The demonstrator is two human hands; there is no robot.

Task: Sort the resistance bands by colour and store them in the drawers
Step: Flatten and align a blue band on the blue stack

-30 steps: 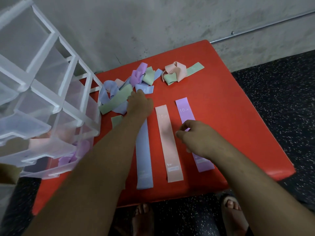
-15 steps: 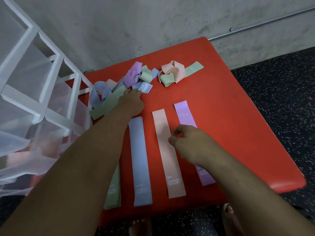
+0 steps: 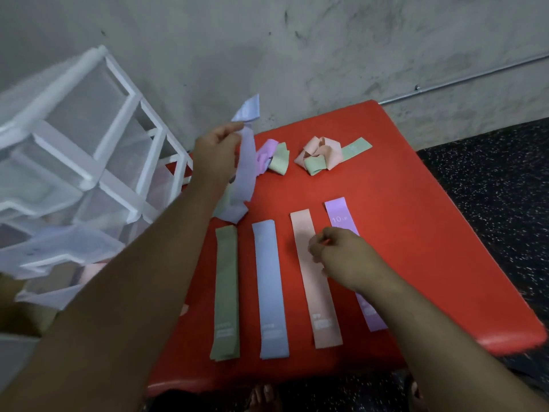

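The scene is dimly, evenly lit; only soft shadows are cast on the glossy red tabletop (image 3: 416, 227). The white translucent plastic drawer unit (image 3: 89, 179) and the raised pale-blue fabric band (image 3: 248, 162) are smeared by motion blur. Lines are bowed at the frame edges.

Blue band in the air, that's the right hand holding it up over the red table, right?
No. The head view shows the left hand holding the lifted blue band up over the red table, not the right hand.
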